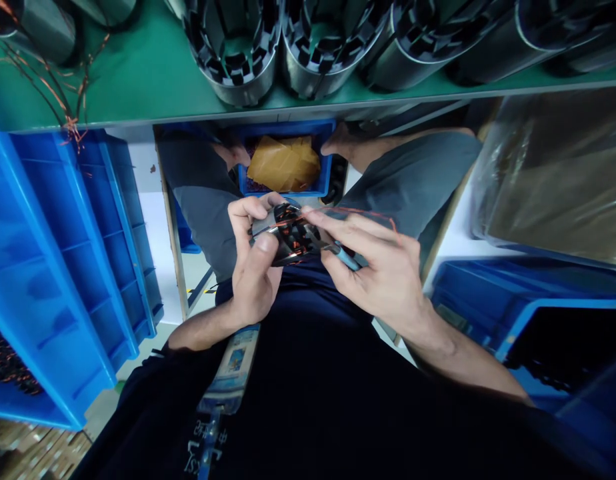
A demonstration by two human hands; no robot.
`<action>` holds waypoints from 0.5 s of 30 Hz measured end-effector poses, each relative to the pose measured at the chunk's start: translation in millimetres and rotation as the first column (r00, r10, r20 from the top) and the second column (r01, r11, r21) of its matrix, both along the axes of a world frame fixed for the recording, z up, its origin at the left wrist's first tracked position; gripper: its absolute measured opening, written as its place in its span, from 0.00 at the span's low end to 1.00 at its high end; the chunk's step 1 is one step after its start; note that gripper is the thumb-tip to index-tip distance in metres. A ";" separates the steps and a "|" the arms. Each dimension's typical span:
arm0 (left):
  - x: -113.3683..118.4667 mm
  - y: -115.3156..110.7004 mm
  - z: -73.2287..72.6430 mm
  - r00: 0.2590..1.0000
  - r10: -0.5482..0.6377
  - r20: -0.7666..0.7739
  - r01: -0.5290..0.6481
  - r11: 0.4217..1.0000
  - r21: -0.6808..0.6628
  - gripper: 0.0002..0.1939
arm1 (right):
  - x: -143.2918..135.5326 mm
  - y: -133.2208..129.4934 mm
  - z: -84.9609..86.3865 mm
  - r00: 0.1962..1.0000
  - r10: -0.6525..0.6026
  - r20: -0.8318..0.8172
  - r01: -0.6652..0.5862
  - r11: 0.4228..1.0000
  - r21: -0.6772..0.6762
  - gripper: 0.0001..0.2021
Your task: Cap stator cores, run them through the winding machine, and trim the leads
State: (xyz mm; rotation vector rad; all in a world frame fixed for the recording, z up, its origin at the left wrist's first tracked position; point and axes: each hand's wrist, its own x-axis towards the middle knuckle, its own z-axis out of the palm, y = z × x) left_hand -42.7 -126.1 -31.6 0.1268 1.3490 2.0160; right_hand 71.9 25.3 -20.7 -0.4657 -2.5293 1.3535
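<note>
Grip: left hand (255, 263) clasps the stator (291, 233); right hand (378, 263) holds blue-handled pliers (347, 257) at its end.
Stator: frame centre; likely dense, stiff, slick-shelled, its copper wire (368, 213) easily nicked; best held by the metal shell (264, 223).
Table (138, 87): top of frame, carrying metal cylinders (315, 83).

The cylindrical part (291, 241) is silver and black, the tool handle (347, 257) light blue, the wire (392, 222) orange-red, the bench top (138, 80) plain green, and the packet (284, 163) yellow-brown.
</note>
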 end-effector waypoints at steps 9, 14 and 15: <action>-2.0 8.3 2.1 0.983 0.040 -0.181 -0.044 0.999 -0.016 0.14 | -2.4 0.6 8.7 0.999 0.032 0.002 -0.032 0.998 0.050 0.34; -0.6 1.3 -4.8 0.978 0.003 -0.209 -0.001 1.000 0.005 0.10 | -0.5 -2.4 15.0 0.999 0.033 0.008 -0.034 0.992 0.119 0.33; -0.6 -0.5 -5.6 0.975 -0.008 -0.224 0.009 1.000 0.007 0.10 | -0.5 -2.9 15.0 1.000 0.030 -0.006 -0.029 0.989 0.144 0.32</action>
